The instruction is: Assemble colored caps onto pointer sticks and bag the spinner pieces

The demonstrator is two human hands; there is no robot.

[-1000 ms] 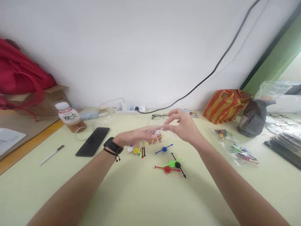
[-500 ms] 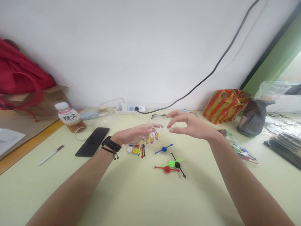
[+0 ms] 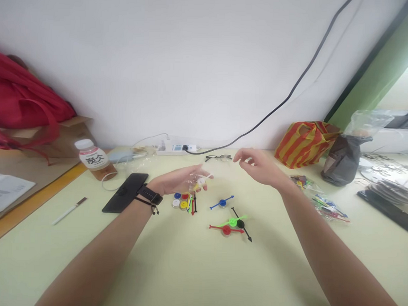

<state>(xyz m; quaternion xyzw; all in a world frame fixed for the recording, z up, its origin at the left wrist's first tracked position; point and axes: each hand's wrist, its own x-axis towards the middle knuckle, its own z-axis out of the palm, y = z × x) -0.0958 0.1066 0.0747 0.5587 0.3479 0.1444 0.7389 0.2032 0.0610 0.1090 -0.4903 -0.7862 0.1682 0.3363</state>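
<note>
My left hand is closed on a small clear plastic bag with white and yellow plastic spinner pieces in it. To its right, my right hand is raised over the table, fingers loosely bent and apart, with nothing visible in them. Below lie a blue arrow spinner, a red arrow spinner, a green arrow spinner and a black arrow spinner; the last three overlap. Under my left hand sit several loose round bases and coloured arrows.
Eyeglasses and a power strip are near the wall. A phone, a white pen and a drink bottle lie left. Bagged spinner parts, a striped bag and a grey bag are right.
My left hand has shifted slightly left with the plastic bag. My right hand has drawn to the right, its fingers more bent, uncovering the eyeglasses. The spinners on the table stay put.
</note>
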